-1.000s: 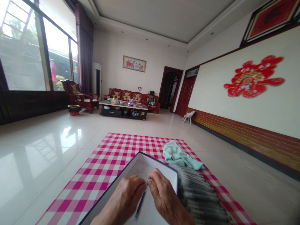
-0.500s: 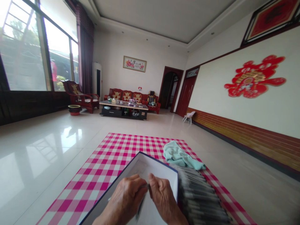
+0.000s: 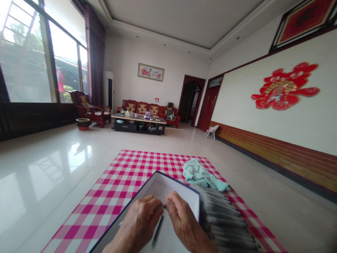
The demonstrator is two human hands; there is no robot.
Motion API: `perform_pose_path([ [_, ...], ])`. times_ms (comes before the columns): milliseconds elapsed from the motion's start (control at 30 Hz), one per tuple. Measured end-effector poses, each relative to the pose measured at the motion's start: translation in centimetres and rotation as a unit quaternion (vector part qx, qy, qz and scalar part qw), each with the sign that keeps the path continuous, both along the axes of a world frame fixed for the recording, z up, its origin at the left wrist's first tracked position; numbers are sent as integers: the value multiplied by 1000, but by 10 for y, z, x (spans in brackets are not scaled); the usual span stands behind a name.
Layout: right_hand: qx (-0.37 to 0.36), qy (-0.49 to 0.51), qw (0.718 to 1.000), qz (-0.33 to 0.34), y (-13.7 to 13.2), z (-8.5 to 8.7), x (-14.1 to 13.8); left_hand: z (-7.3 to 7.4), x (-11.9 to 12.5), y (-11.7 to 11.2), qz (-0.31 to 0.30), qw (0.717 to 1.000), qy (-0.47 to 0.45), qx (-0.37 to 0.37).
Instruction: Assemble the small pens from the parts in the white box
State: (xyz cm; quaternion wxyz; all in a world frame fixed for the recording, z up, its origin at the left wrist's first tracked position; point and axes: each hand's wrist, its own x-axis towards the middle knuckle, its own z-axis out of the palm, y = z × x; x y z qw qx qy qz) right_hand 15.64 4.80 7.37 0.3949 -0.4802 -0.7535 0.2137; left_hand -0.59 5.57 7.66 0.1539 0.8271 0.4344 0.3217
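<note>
My left hand (image 3: 139, 221) and my right hand (image 3: 185, 219) sit close together over a white board with a navy rim (image 3: 181, 189). My left fingers pinch a thin silver-tipped pen part (image 3: 161, 207), and my right fingertips are right beside its tip. Below them, a slim dark pen (image 3: 158, 231) slants down across the white surface. Its upper end disappears near my hands, so I cannot tell whether it is held. A long stack of dark pens (image 3: 223, 218), blurred, lies just right of the board.
A pink-and-white checked cloth (image 3: 105, 196) lies under everything on the glossy tiled floor, with a crumpled pale teal towel (image 3: 200, 175) at its far right. A low coffee table (image 3: 138, 123) and red wooden sofa (image 3: 142, 108) stand farther off.
My hands dipped slightly and then rose again, and my right fingers have returned close to the silver tip. The dark pen's slant has shifted slightly. The board and stacked pens look unmoved.
</note>
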Motion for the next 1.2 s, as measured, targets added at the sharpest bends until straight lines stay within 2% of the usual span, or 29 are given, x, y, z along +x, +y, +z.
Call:
perform_pose_path([
  [133, 1, 2, 998, -55, 2, -6, -8, 0, -2, 1, -7, 1000, 5, 0],
  [300, -18, 22, 999, 21, -5, 11, 1, -3, -2, 2, 4, 1000, 5, -2],
  [367, -18, 22, 999, 32, -6, 15, 5, -4, -1, 3, 1, 1000, 8, 0],
  [500, -24, 6, 1000, 19, -2, 7, 5, -4, 0, 2, -4, 1000, 11, 5],
  [633, -49, 14, 998, -24, 2, -2, -2, -1, -1, 0, -18, 1000, 7, 5],
  [933, -34, -9, 999, 29, -8, 15, 6, 2, 0, -1, -2, 1000, 22, 8],
  [1067, -32, -13, 999, 22, -6, 13, 4, 6, -1, -3, -19, 1000, 22, 9],
  [1200, -65, 8, 998, -4, -3, 7, -2, 6, -2, -3, -30, 999, 16, 6],
])
